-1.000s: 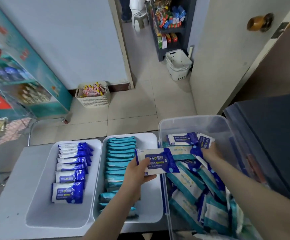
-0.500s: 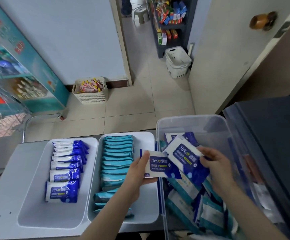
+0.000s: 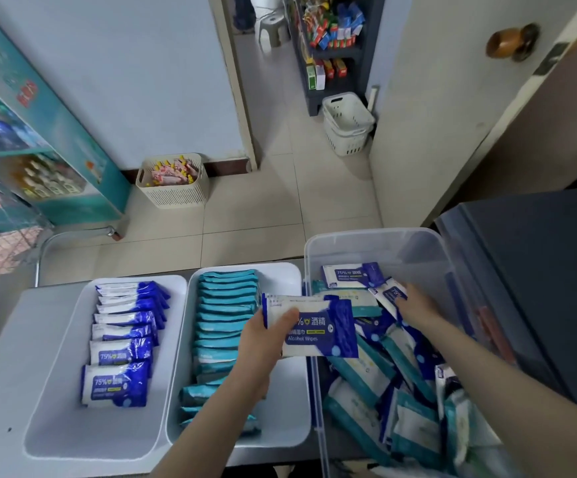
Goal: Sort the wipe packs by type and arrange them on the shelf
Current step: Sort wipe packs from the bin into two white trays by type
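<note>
My left hand (image 3: 262, 339) grips a small stack of blue alcohol wipe packs (image 3: 318, 327) over the gap between the middle tray and the bin. My right hand (image 3: 416, 307) reaches into the clear plastic bin (image 3: 376, 241), its fingers closed over a tilted blue pack (image 3: 387, 294). The bin holds a jumble of mixed blue and teal packs (image 3: 380, 381). A row of blue packs (image 3: 121, 343) lies in the left white tray (image 3: 54, 357). The middle white tray (image 3: 292, 395) carries a row of teal packs (image 3: 225, 319), partly hidden by my left forearm.
Both trays sit on a grey surface (image 3: 0, 391), and a dark cabinet (image 3: 539, 277) stands right of the bin. On the tiled floor beyond are a basket of snacks (image 3: 173, 182) and an empty white basket (image 3: 347, 124). A glass-fronted cooler (image 3: 21, 150) stands at the left.
My right hand passed a blue pack onto the one in my left hand, then went back into the bin onto another blue pack. The left hand stayed between tray and bin.
</note>
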Demonstrator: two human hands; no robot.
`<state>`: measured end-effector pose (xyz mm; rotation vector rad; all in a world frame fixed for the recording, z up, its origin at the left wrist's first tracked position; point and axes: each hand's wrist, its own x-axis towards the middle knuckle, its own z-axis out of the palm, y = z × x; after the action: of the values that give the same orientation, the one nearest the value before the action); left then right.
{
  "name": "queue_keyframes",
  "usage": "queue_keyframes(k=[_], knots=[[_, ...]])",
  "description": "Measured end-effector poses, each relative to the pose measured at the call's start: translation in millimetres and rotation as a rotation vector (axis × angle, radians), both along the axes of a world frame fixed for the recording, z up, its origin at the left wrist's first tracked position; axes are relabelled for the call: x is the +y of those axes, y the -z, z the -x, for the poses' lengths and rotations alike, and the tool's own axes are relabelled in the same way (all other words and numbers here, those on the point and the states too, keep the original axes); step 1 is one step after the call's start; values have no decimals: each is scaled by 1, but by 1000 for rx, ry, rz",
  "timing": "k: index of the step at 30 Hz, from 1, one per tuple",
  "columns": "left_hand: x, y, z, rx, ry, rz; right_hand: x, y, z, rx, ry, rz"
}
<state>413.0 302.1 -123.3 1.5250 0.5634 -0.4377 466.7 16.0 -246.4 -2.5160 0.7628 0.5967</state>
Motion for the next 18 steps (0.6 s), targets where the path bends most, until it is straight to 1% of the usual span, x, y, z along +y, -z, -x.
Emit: queue_keyframes(k=[2,5,7,9,11,12,13,14,16,18], knots=[[5,0,-2,-5,-32,-20,2,6,-5,22,30,15],[14,2,-5,10,-103,-39,9,0,-8,-35,116,36],[20,4,-7,9,-136,-44,14,-8,-5,-185,158,149],[24,6,-9,-2,-158,-46,22,-17,-1,-431,198,272],[26,6,-10,-15,-178,-32,31,-30,-3,-652,179,282],[26,6,-10,-20,-181,-30,34,-34,-9,-701,121,244],[26,7,-10,-23,-186,-33,38,-36,-16,-693,33,190],[26,6,-10,-28,-192,-38,41,-35,-26,-627,-69,118],[26,6,-10,-36,-208,-37,50,-29,-45,-394,-274,-28],[29,5,-10,-30,-227,-28,56,-22,-55,-130,-384,-106]])
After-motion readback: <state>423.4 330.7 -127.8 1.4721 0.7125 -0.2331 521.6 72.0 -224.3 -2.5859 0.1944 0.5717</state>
